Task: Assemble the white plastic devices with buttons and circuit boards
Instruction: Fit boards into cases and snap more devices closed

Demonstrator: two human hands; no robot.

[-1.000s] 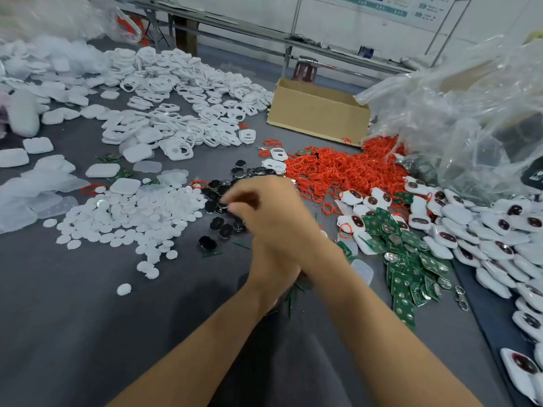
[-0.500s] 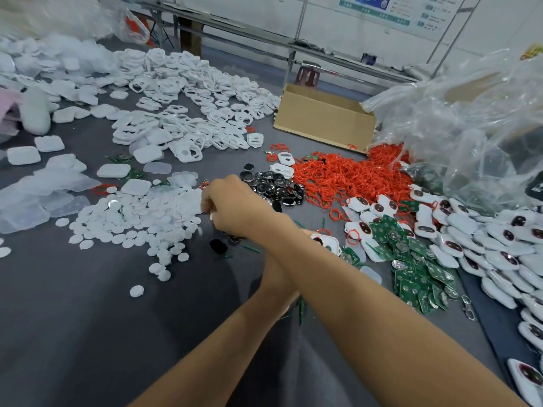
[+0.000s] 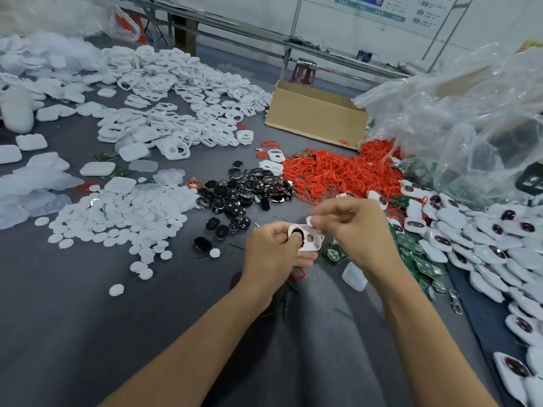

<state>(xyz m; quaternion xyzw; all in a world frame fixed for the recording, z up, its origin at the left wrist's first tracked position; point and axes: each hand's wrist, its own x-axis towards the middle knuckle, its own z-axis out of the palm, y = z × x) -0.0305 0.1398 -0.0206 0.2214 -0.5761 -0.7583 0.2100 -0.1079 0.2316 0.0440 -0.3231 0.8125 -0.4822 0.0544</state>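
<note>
**Shell in hand, low over the counter**

The left hand (image 3: 273, 254) grips a white shell (image 3: 311, 243) just above the counter (image 3: 88, 318). The right hand (image 3: 355, 227) pinches a small white piece (image 3: 310, 221) beside it. The shell looks light, stiff and slick, so its edges are probably the safest hold.

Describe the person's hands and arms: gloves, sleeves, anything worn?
Left hand and right hand are both ungloved, with no watch or band at either wrist. No sleeve shows anywhere up to the bottom frame edge.
</note>
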